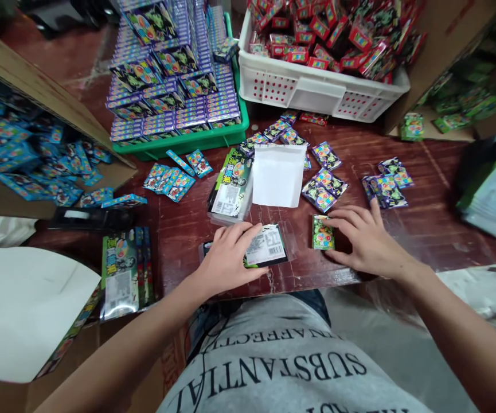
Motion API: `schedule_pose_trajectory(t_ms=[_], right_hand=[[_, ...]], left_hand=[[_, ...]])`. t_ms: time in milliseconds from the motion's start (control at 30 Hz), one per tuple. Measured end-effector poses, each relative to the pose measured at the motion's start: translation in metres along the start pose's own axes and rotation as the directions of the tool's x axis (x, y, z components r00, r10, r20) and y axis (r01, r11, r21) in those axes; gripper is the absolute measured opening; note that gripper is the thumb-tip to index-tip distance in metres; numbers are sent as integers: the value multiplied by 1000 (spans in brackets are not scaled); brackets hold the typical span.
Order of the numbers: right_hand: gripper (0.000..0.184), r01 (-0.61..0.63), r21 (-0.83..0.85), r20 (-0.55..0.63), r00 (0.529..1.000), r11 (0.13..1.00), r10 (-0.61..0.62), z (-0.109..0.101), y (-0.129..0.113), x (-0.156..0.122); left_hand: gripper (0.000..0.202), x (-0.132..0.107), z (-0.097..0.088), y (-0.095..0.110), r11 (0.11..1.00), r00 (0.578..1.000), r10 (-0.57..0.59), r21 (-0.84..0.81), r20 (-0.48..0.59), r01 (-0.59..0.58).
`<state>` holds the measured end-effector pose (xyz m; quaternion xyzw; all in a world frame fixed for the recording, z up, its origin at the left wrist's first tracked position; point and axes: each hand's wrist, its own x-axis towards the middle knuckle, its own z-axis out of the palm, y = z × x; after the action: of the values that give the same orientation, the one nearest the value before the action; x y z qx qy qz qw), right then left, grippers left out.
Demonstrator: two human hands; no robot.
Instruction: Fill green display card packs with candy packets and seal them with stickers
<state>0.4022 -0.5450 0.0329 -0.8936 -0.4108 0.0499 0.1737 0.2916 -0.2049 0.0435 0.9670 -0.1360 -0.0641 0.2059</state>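
My left hand (230, 255) lies across a clear-edged black-and-green printed pouch (273, 245) with a white barcode label. Its fingers are at the far edge and the thumb at the near edge, and the palm hides the pouch's left part. My right hand (366, 241) pinches a small green printed box (322, 234) between thumb and fingers on the table. Behind the left hand is a stack of similar pouches (233, 183), partly covered by a white paper sheet (277, 175). Small purple boxes (325, 189) lie beyond the right hand.
A green crate (183, 140) of purple boxes and a white crate (316, 97) of red boxes stand at the back. Blue boxes (170, 180) lie left. Cartons flank both sides. More pouches (121, 269) lie at the left edge, and a clear plastic stack (495, 183) stands right.
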Motion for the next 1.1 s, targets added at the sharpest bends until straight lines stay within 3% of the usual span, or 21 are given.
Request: schedule_pose_trajectory(t_ms=[167, 300, 433, 567, 633, 700, 833, 900, 967, 1033, 1100], right_hand=[[65, 212, 297, 82, 966, 931, -246, -12, -24, 23], [60, 298, 252, 76, 942, 921, -325, -16, -33, 48], [60, 302, 212, 66, 945, 929, -322, -13, -34, 64], [70, 156, 354, -78, 987, 922, -137, 1, -35, 69], [65, 48, 540, -101, 995, 840, 8, 14, -37, 71], [53, -28, 708, -78, 990, 706, 117, 27, -38, 75], [34, -118, 838, 23, 983, 532, 182, 44, -41, 87], [31, -172, 865, 105, 981, 471, 165, 47, -45, 92], [35, -201, 887, 127, 972, 415, 198, 49, -50, 96], [40, -188, 909, 82, 956, 373, 282, 53, -56, 98], [38, -178, 916, 44, 936, 361, 350, 56, -62, 100]], left_hand=[[92, 1, -5, -2, 997, 996, 72, -44, 52, -70], [92, 1, -9, 0, 993, 994, 100, -70, 44, -97], [92, 3, -7, 6, 994, 1000, 15, -108, -12, -16], [101, 11, 2, 18, 948, 965, -228, -254, -127, 190], [109, 17, 10, 24, 890, 924, -342, -376, -172, 259], [104, 26, 18, 26, 826, 894, -400, -502, -201, 257], [61, 38, 30, 15, 631, 916, -368, -767, -162, 118], [54, 39, 31, 4, 509, 938, -330, -857, -110, 78], [52, 37, 26, -8, 441, 947, -314, -894, -72, 79], [49, 34, 17, -19, 467, 949, -310, -879, -57, 100], [39, 33, 7, -29, 578, 951, -299, -808, -79, 114]])
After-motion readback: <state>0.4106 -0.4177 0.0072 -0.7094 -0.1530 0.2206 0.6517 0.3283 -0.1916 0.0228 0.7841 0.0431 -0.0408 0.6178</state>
